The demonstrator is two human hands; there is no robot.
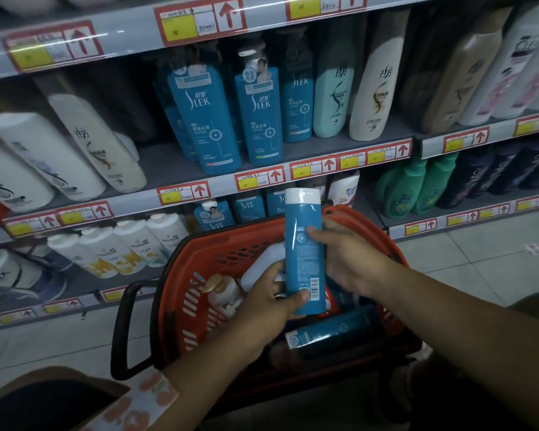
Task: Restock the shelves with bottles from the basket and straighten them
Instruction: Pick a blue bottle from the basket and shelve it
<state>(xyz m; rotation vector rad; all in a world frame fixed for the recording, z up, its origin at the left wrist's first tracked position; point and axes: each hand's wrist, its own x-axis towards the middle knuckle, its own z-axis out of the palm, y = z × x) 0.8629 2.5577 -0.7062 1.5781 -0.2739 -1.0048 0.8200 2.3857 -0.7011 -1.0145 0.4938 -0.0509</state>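
The basket (199, 275) stands on the floor against the shelves (181, 181), its far rim under the lowest shelf edge. Open shelf room lies left of the Slek bottles (231, 119), toward the white ones (75, 150). I hold the blue bottle (305, 256) upright above the basket. My left hand (271, 293) grips its base, fingers curled round it. My right hand (349, 259) clasps its right side, thumb across the label.

Basket (181, 275) bottom bottles partly hidden
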